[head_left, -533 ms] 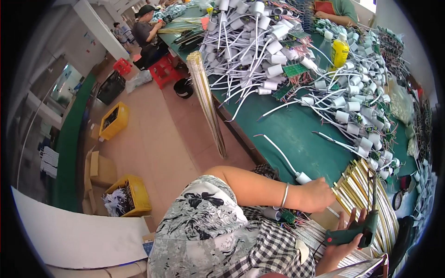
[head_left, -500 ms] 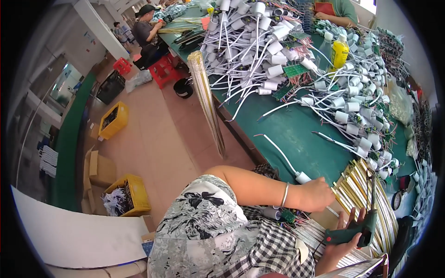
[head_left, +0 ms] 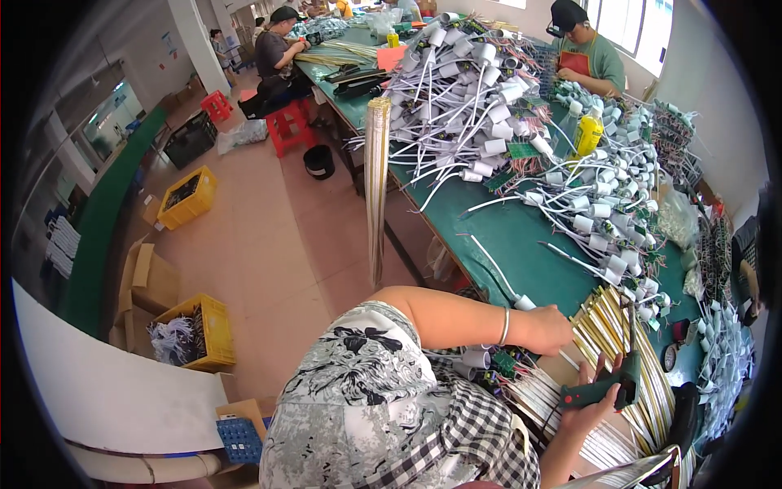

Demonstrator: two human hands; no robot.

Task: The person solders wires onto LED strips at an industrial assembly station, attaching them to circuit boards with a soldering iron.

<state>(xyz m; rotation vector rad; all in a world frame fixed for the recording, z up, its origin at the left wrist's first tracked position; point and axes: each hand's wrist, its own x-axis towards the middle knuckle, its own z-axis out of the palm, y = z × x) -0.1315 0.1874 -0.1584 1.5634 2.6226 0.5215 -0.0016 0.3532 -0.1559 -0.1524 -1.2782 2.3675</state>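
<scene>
My left hand (head_left: 551,330) is closed in a fist at the near edge of the green table, beside a white cylindrical lamp base (head_left: 524,302) with a white cable. What its fingers hold is hidden. My right hand (head_left: 588,407) grips a dark green, pistol-shaped soldering gun (head_left: 593,394) with a red button; its thin dark barrel points away from me. Under and beside the gun lies a fan of narrow gold and white strips (head_left: 621,338). Nearer my body are more pale strips (head_left: 533,387), a green circuit board (head_left: 505,359) and another lamp base (head_left: 476,358).
Lamp bases with cables (head_left: 481,98) are heaped across the green table (head_left: 562,273). A yellow bottle (head_left: 588,133) stands among them. An upright strip bundle (head_left: 376,187) rises by the table's left edge. Co-workers sit beyond. Yellow crates (head_left: 220,330) stand on the floor at left.
The view has tilted up, showing more of the co-worker at the far right. Both hands keep nearly the same places over the strips, and the right still holds the soldering gun.
</scene>
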